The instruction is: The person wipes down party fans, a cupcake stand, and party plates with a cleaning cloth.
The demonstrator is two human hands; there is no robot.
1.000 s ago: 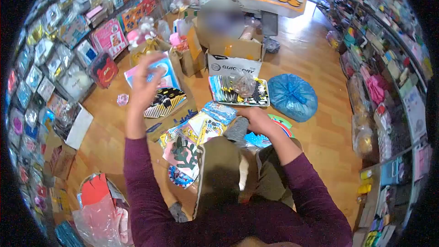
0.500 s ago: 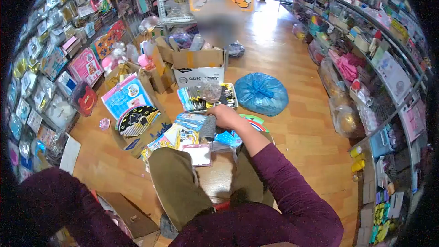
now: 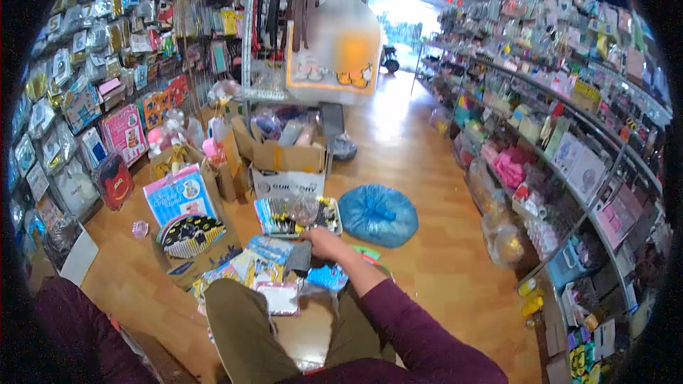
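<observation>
My right hand (image 3: 324,243) is closed, its curled fingers at the upper end of a small dark grey textured piece (image 3: 299,259). Just beyond it lies a white-rimmed tray (image 3: 339,230), which has packaged small items and a clear plastic bag (image 3: 303,209) in it. Under and around the grey piece are flat packets, among them a blue packet (image 3: 270,249), a yellow-and-white patterned packet (image 3: 245,268) and a blue dotted packet (image 3: 327,277). A white, pink-edged packet (image 3: 279,298) lies nearer my knees. On the left only my sleeve (image 3: 78,327) shows; that hand is out of view.
A blue plastic bag (image 3: 378,216) sits on the wooden floor right of the tray. Behind the tray stands an open carton (image 3: 288,183). At left, a cardboard box (image 3: 186,267) holds a cupcake-stand package (image 3: 181,195). Stocked shelves (image 3: 569,149) line the right side; packets hang at left.
The view has tilted upward, so the floor items appear lower and more of the shop shows. My right hand stays at the grey piece beside the tray.
</observation>
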